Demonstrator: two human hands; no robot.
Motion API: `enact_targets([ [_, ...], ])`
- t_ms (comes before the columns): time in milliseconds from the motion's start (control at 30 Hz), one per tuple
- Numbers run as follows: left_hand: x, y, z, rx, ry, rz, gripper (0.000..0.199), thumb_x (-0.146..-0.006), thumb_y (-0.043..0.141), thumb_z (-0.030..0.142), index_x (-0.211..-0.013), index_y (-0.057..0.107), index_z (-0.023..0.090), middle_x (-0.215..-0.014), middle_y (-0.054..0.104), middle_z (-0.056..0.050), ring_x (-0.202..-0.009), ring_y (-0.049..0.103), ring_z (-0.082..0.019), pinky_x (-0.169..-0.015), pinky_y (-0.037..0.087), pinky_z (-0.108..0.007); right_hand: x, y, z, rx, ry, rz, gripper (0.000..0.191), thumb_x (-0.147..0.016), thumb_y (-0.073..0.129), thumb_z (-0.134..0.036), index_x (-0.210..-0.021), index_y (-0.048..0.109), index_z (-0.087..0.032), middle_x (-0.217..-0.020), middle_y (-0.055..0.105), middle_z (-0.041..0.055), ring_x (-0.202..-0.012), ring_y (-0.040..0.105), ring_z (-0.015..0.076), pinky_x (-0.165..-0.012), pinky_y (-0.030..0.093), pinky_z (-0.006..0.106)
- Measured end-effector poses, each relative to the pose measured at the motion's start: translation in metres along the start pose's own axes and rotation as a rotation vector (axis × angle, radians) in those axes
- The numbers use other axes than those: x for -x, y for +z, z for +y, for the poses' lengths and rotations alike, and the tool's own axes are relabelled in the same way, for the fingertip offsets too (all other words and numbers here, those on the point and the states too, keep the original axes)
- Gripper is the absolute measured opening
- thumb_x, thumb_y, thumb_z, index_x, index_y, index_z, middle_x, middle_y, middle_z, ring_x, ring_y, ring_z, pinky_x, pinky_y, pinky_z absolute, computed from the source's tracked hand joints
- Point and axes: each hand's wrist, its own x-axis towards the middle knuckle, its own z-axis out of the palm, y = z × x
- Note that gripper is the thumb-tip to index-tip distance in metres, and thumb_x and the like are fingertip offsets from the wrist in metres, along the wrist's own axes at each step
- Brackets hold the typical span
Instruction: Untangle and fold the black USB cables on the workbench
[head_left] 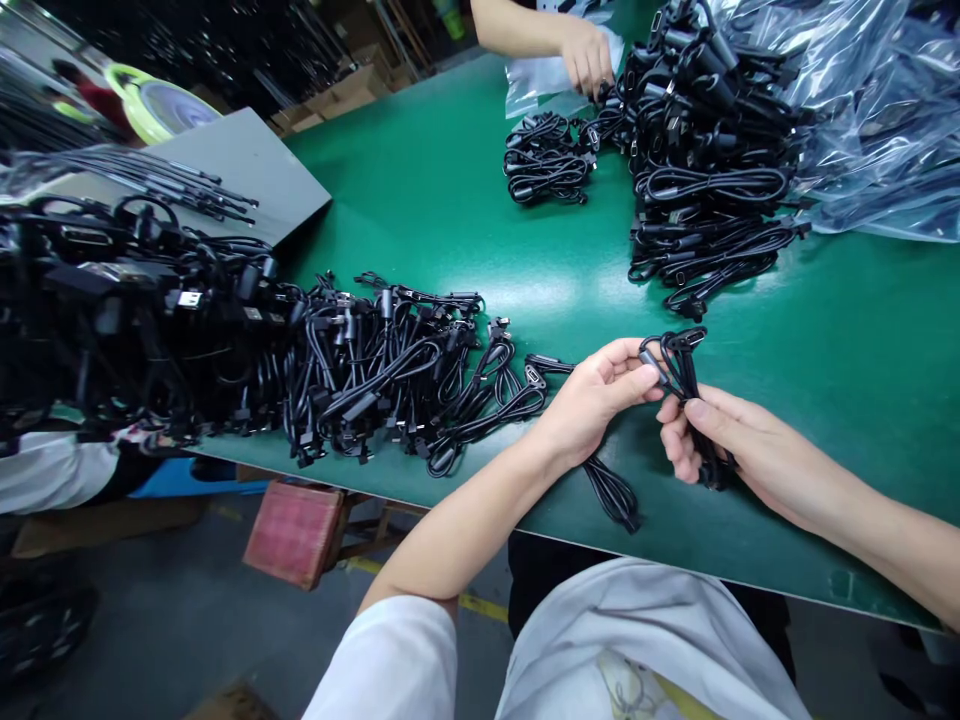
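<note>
A bundled black cable (684,372) is held between my two hands over the green table. My left hand (600,395) pinches a cylindrical piece on the cable near its connector end. Around the middle of the bundle, my right hand (739,435) is closed, thumb on top. A rectangular connector shows at the bundle's upper end. Another folded black cable (611,490) lies on the table, partly hidden beneath my left wrist. Left of my hands spreads a heap of folded black cables (375,365).
A taller pile of black cables (709,190) stands at the back, beside clear plastic bags (885,120). Another person's hand (587,55) touches cables near a smaller stack (547,160). At left, a grey box (247,165) stands behind more cables. A red stool (294,533) is below the table edge.
</note>
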Motion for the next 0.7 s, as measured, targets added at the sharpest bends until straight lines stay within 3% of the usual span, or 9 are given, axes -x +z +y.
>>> enact_targets([
  [233, 0.000, 0.000, 0.000, -0.041, 0.055, 0.009, 0.038, -0.075, 0.086, 0.031, -0.101, 0.063, 0.016, -0.091, 0.070, -0.003, -0.080, 0.064, -0.011, -0.081, 0.052, -0.027, -0.001, -0.005, 0.006, 0.086, -0.026, -0.020, 0.037, -0.094, 0.061, -0.060, -0.097, 0.070, -0.024, -0.086, 0.070, 0.0041, -0.076, 0.064, 0.0183, -0.073, 0.053, 0.032],
  [367, 0.000, 0.000, -0.002, -0.072, 0.061, -0.007, 0.042, -0.077, 0.084, 0.035, -0.106, 0.061, 0.016, -0.096, 0.069, -0.005, -0.089, 0.065, -0.015, -0.087, 0.051, -0.031, -0.001, -0.006, 0.004, 0.084, -0.013, -0.020, 0.040, -0.093, 0.061, -0.063, -0.097, 0.070, -0.024, -0.079, 0.069, 0.0029, -0.070, 0.064, 0.0181, -0.067, 0.052, 0.032],
  [533, 0.003, 0.004, -0.001, -0.203, 0.130, 0.012, 0.042, -0.081, 0.081, 0.033, -0.115, 0.060, 0.020, -0.108, 0.065, -0.004, -0.098, 0.061, -0.014, -0.092, 0.048, -0.028, 0.004, -0.001, 0.000, 0.241, 0.005, -0.059, 0.054, -0.089, 0.057, -0.074, -0.089, 0.069, -0.022, -0.064, 0.063, 0.0017, -0.060, 0.059, 0.0175, -0.057, 0.050, 0.031],
  [700, 0.004, 0.005, 0.000, -0.255, 0.152, -0.027, 0.037, -0.083, 0.078, 0.033, -0.115, 0.064, 0.020, -0.110, 0.064, -0.005, -0.096, 0.059, -0.014, -0.090, 0.048, -0.028, 0.008, 0.003, -0.004, 0.173, 0.058, -0.094, 0.052, -0.088, 0.060, -0.073, -0.088, 0.066, -0.021, -0.066, 0.064, 0.0014, -0.061, 0.060, 0.0166, -0.054, 0.052, 0.029],
])
